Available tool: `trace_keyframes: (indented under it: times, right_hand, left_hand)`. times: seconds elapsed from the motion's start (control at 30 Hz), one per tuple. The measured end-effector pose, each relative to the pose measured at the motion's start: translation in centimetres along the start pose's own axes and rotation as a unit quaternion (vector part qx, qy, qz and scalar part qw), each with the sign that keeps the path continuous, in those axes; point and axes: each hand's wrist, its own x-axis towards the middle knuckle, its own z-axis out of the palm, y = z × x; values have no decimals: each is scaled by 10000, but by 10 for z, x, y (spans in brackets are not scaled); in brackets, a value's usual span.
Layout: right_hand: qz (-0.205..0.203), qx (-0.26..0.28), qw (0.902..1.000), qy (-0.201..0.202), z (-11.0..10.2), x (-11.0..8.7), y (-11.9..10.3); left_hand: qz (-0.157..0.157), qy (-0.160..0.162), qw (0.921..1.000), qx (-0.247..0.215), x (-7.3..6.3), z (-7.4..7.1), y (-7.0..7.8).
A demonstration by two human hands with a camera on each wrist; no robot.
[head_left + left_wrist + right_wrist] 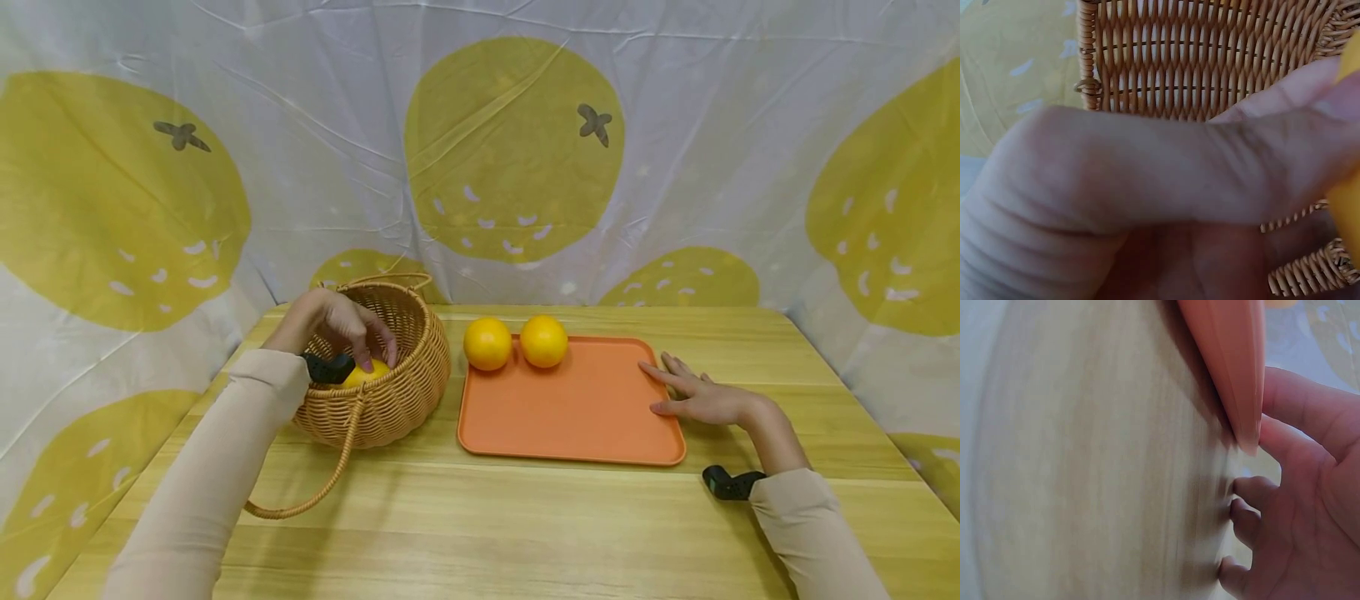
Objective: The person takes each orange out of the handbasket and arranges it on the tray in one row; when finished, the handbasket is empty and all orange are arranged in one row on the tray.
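Observation:
In the head view, my left hand [347, 327] reaches down inside a round wicker basket [416, 400]. Its thumb and fingers grip an orange [364, 373], partly hidden by the hand and the basket's rim. The left wrist view shows the thumb against that orange [1346, 212], with woven wicker behind. On the right, my right hand [708, 402] rests at the right edge of an orange-coloured tray [570, 417]. Its thumb and index finger touch the tray's rim, and the other fingers are spread on the table. Two oranges, a left one [487, 343] and a right one [543, 341], sit at the tray's back left.
One basket handle [330, 483] hangs forward over the wooden table [480, 533]; the other handle [420, 278] stands at the back. A white curtain [330, 125] printed with yellow fruit hangs behind the table and at both sides.

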Motion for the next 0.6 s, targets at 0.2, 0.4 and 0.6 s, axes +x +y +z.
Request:
trace_keyframes:
  times: [0.2, 0.4, 0.6]
  right_hand:
    - [13, -3, 10000, 19, 0, 0, -1]
    - [-35, -46, 10000, 53, 0, 1, 3]
    - [-216, -27, 9997, 58, 0, 1, 8]
  left_hand:
    - [-128, 841, 9963, 82, -6, 0, 3]
    - [-169, 249, 9988, -398, -2, 2, 5]
    - [-258, 116, 9975, -640, -3, 4, 3]
